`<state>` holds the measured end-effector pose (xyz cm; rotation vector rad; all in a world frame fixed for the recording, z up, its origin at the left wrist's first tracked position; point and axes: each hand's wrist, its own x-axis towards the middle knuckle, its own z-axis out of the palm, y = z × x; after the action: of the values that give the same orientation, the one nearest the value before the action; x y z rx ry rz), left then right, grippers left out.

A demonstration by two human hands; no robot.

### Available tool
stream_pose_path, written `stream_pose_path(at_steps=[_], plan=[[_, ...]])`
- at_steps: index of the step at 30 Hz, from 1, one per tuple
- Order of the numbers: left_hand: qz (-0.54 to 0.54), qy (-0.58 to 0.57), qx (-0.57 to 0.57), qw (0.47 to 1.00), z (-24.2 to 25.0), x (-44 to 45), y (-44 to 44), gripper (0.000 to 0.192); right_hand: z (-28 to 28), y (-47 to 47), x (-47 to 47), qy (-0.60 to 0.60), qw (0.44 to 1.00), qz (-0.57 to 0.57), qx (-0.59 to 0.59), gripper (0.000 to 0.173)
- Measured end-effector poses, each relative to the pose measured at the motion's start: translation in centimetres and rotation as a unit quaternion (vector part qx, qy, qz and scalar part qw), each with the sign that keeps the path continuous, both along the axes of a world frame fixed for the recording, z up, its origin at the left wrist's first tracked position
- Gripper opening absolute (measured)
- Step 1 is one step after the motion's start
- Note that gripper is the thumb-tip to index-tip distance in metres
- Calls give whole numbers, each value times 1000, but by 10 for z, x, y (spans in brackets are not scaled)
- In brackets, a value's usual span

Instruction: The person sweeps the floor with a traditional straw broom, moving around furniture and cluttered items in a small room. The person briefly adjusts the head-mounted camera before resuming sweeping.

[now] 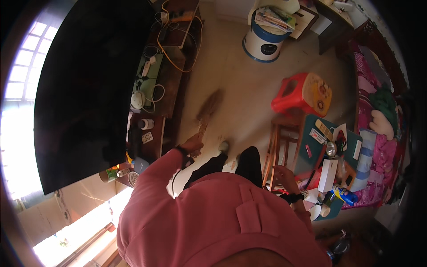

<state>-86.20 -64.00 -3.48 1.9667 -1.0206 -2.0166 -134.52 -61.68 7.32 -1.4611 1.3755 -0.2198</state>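
My left hand (192,144) is closed around the handle of a straw hand broom (209,106), whose dark, blurred bristles reach forward over the tiled floor (233,83). Small bits of debris lie on the floor just ahead of my shoe (223,147). My right hand (283,174) hangs empty with its fingers apart, beside a wooden stool (277,147) and a cluttered green-topped table (302,157).
A red plastic stool (290,95) stands beyond the table. Farther ahead is a white and blue round appliance (263,45) with papers on top. Cables (170,58) trail over the cabinet at left. A bed with pink bedding (383,150) lies at right.
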Motion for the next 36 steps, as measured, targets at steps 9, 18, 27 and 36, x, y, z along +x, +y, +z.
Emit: stream_pose_path(at_steps=[9,18,27,36], plan=[[40,-102,-202,973,48,8,-131,76,-45,-121,46,-33,999,15,10,26],[98,-275,-276,916,-155,-14,-437,84,-65,-288,54,11,1000,-17,15,27],[92,-335,-121,930,-229,9,-446,90,-70,-339,50,37,994,-44,93,30],[20,-174,-75,982,-158,22,-250,96,-63,-339,69,32,996,-53,58,27]])
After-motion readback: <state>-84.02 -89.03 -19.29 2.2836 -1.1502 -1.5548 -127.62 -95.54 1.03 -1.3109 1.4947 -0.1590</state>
